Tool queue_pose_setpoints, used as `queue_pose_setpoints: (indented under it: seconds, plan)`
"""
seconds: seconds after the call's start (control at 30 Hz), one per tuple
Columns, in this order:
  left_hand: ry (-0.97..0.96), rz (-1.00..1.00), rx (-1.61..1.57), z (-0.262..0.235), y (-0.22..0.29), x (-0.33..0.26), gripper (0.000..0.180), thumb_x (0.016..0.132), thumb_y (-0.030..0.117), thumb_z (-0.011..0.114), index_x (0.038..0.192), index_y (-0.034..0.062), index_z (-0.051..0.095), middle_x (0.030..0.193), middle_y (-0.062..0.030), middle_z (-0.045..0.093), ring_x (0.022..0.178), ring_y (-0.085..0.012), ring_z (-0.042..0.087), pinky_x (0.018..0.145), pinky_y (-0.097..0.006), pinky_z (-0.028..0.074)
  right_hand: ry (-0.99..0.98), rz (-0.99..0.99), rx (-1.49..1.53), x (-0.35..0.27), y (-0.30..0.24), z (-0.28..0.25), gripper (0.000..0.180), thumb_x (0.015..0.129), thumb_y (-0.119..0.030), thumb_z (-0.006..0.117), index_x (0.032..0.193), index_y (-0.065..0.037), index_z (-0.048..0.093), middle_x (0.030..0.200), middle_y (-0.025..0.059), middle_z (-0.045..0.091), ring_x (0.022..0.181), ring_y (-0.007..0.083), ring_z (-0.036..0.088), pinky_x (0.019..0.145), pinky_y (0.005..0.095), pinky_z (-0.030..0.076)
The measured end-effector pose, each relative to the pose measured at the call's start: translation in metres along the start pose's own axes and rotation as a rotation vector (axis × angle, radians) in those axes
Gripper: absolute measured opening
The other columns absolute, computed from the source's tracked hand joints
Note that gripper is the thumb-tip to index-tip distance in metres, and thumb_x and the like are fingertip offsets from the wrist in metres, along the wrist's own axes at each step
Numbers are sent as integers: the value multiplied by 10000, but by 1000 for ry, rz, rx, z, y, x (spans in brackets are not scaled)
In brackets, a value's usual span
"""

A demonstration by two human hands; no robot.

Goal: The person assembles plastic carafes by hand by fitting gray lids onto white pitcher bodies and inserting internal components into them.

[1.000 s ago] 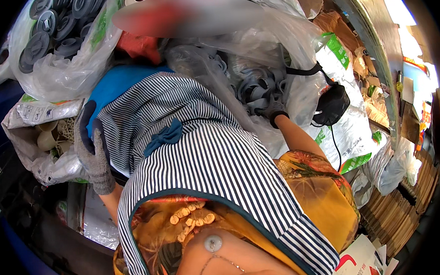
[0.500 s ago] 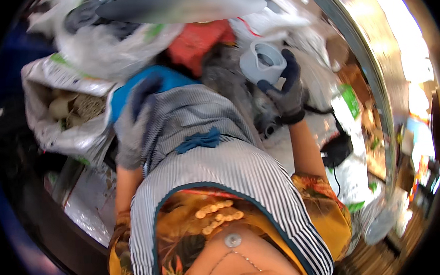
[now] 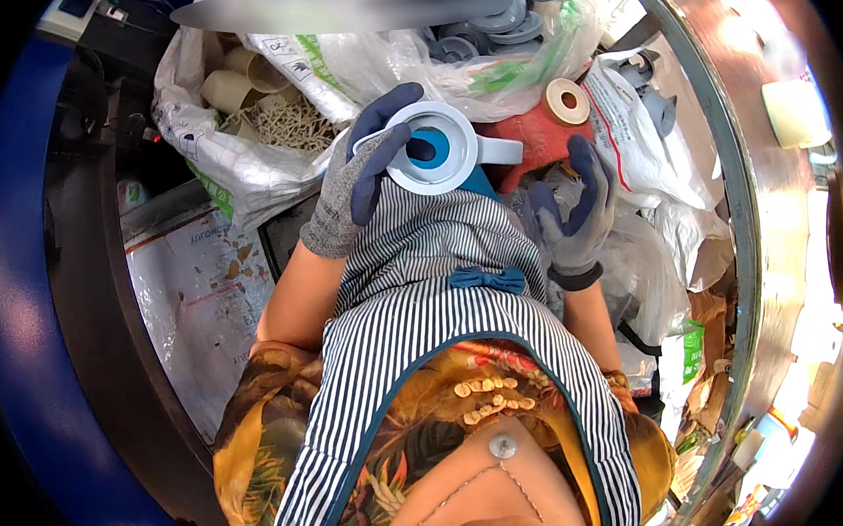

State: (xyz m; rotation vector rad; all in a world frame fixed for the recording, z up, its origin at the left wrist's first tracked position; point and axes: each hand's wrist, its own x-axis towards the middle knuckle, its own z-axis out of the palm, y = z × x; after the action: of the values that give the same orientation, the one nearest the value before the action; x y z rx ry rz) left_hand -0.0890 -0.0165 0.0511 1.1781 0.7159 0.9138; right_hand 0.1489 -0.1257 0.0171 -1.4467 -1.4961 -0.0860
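A pale grey, ring-shaped plastic fitting [image 3: 467, 158] is held up over my lap, with a short arm sticking out on its right side. My left hand [image 3: 360, 186], in a grey and navy work glove, grips its left edge between thumb and fingers. Blue shows through the round opening. To the right, my right hand [image 3: 577, 214] wears a matching glove; its fingers are spread and curved, holding nothing, apart from the fitting. Just beyond that hand lies a red bag or cloth [image 3: 527, 144] with a cream ring-shaped piece [image 3: 567, 102] on it.
At the left stands a white woven sack [image 3: 189, 113] with beige plastic pieces and scraps. A clear plastic bag [image 3: 385, 67] holds several grey round parts [image 3: 508, 21] at the back. A metal-edged frame [image 3: 733, 184] curves down the right side, beside a white sack [image 3: 652, 149].
The fitting has passed from my right hand to my left, moving left over my lap. My right hand has let go and opened. The view has shifted, showing more of the back bags.
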Motion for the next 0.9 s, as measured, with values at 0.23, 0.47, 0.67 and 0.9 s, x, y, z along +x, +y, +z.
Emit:
queue_pose_setpoints:
  seconds: [0.23, 0.47, 0.67, 0.9]
  plan:
    - [-99, -139, -297, -23, -16, 7, 526, 913, 291, 524, 1304, -62, 504, 1217, -153, 606, 1096, -212, 606, 986, -327, 465, -763, 604, 909, 26, 13, 18, 445, 852, -219, 651, 1201, 30, 532, 1057, 78, 597, 966, 165, 579, 879, 297, 449]
    - [155, 14, 21, -35, -35, 18, 568, 1025, 433, 411, 1430, 37, 378, 1294, -119, 540, 1191, -193, 525, 1013, -333, 428, -511, 1018, 1358, 38, 9, 34, 310, 992, -279, 517, 1118, -2, 569, 963, 70, 611, 918, 190, 598, 958, 403, 469]
    - [369, 221, 628, -67, -96, 25, 497, 939, 321, 598, 1345, 55, 493, 1334, -191, 486, 1210, -307, 513, 1017, -392, 417, -235, 1384, 1556, 71, 27, 56, 241, 949, -205, 599, 1123, -46, 552, 956, 87, 568, 913, 244, 580, 931, 491, 507]
    - [332, 441, 1044, -53, -119, 13, 531, 858, 222, 662, 1344, 64, 517, 1453, -218, 384, 1310, -379, 409, 1075, -474, 345, -109, 1331, 1445, 75, 70, 60, 176, 933, -192, 628, 1051, -70, 584, 892, 78, 583, 826, 248, 594, 867, 506, 535]
